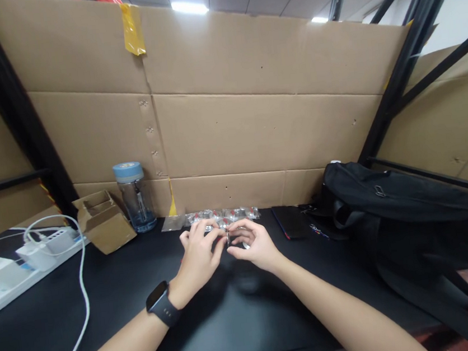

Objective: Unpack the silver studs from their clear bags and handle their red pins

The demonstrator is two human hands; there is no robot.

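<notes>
My left hand (pixel 200 250), with a dark smartwatch (pixel 163 303) on its wrist, is closed in a pinch near the middle of the view. Facing it, my right hand (pixel 256 244) has thumb and fingers curled toward the same spot. Between the fingertips of both hands is a small thin item (pixel 228 238) seen edge-on, too small to name. Something small and whitish (pixel 246 245) shows under the right hand's fingers. Just behind the hands lies a row of small clear plastic packets (pixel 234 214) with red bits and shiny contents.
On the black table (pixel 252 331), a bottle (pixel 138 200) and an open cardboard box (pixel 104 221) stand at back left. A power strip (pixel 30 277) with chargers and a white cable is at left. A dark notebook-like item (pixel 289 221) and black bag (pixel 410 206) lie right. Cardboard (pixel 254 128) walls the back.
</notes>
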